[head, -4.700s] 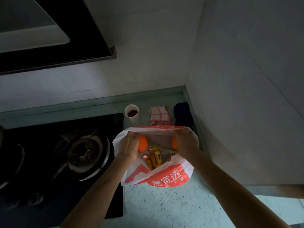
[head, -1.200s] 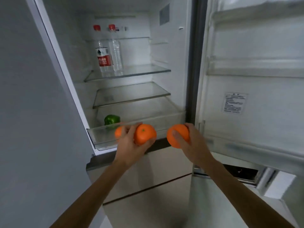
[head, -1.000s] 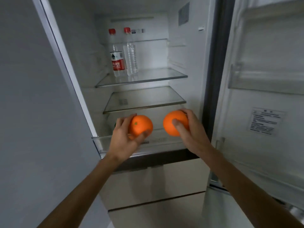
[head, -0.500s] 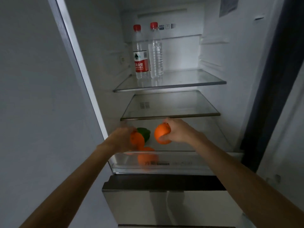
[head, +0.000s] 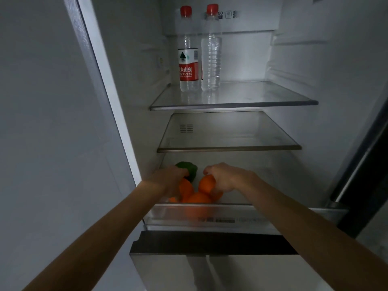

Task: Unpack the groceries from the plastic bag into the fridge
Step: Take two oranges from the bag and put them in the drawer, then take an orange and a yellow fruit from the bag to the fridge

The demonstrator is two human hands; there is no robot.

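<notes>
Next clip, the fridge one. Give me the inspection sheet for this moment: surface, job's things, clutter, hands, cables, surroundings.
Surface: bottom compartment of the open fridge, behind a clear front lip.
Job's things: left orange and right orange low in the compartment; third orange lies in front between them; plastic bag not in view.
Clutter: green pepper behind the oranges; labelled bottle and clear bottle upright, side by side on the top shelf.
Hands: left hand grips the left orange; right hand grips the right orange.
Cables: nothing seen.
Surroundings: dim light; closed lower door beneath.
</notes>
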